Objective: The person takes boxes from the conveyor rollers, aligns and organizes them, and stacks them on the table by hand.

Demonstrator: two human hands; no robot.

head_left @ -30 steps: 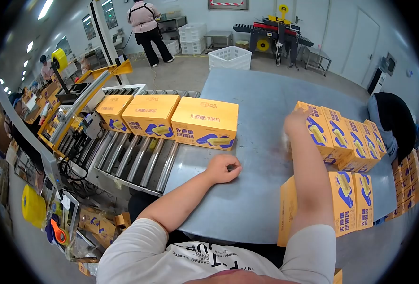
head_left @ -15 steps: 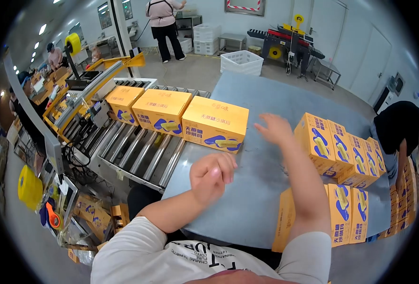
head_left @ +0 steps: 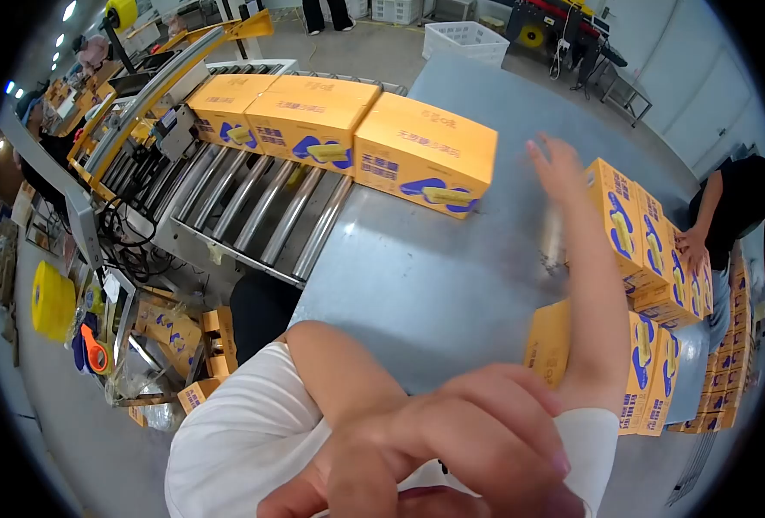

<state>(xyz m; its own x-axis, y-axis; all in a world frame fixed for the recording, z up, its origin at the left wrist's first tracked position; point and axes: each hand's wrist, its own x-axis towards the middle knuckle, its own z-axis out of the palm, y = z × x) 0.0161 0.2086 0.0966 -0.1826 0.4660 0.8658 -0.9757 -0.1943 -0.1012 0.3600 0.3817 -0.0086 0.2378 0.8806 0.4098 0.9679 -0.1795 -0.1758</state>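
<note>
My left hand (head_left: 452, 440) is raised close to the camera, large in view, with its fingers curled and nothing visible between them. My right hand (head_left: 559, 173) hovers over the metal table, fingers apart and empty, between two groups of yellow boxes. On its left, a yellow box (head_left: 426, 155) sits at the table's edge by the rollers, touching a second box (head_left: 313, 121). To its right stands a row of upright yellow boxes (head_left: 620, 224). More upright boxes (head_left: 641, 363) are nearer me, partly hidden by my right forearm.
A roller conveyor (head_left: 270, 211) with a taping machine (head_left: 171, 129) adjoins the metal table (head_left: 400, 285). At the right, a co-worker's hand (head_left: 693, 246) touches the box row. A white crate (head_left: 464, 43) stands beyond the table, and stacked boxes (head_left: 728, 363) stand at the far right.
My left hand has risen from the table towards the camera. My right hand has moved away from the box row. The co-worker's hand has come onto the boxes, and the view has tilted down.
</note>
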